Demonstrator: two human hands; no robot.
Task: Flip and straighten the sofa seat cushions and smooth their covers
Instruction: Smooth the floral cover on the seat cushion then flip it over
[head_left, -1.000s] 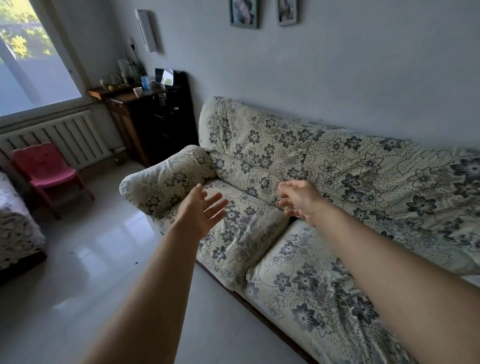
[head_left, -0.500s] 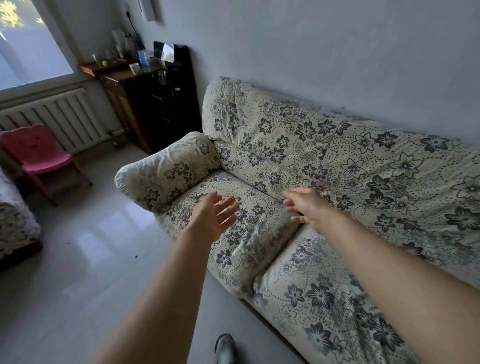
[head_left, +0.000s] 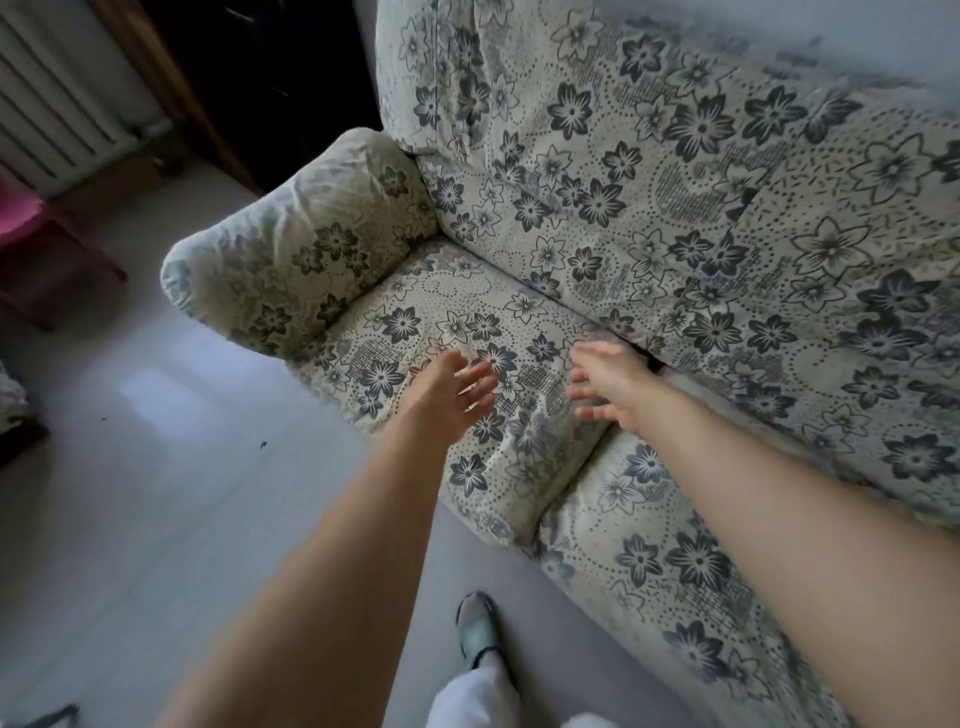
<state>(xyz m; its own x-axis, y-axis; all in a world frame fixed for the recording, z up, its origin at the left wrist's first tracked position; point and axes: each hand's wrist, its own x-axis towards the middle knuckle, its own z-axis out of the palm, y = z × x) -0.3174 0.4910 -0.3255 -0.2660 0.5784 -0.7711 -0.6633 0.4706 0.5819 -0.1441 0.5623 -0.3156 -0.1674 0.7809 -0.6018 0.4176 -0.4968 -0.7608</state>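
A: Hands? Left hand (head_left: 457, 387) spread, fingers straight, holding nothing. Right hand (head_left: 605, 382) also spread and empty, slightly blurred.

B: Position relative to target? Both over the end seat cushion (head_left: 467, 364), the one beside the armrest (head_left: 291, 244). Contact or hover: cannot tell.

A: Step? Judged as the reach, before any grip. Cover shows creases toward the front edge.

B: Next move likely needs fingers under the front edge, or in the gap by the neighbouring cushion (head_left: 665, 545), to lift and turn.
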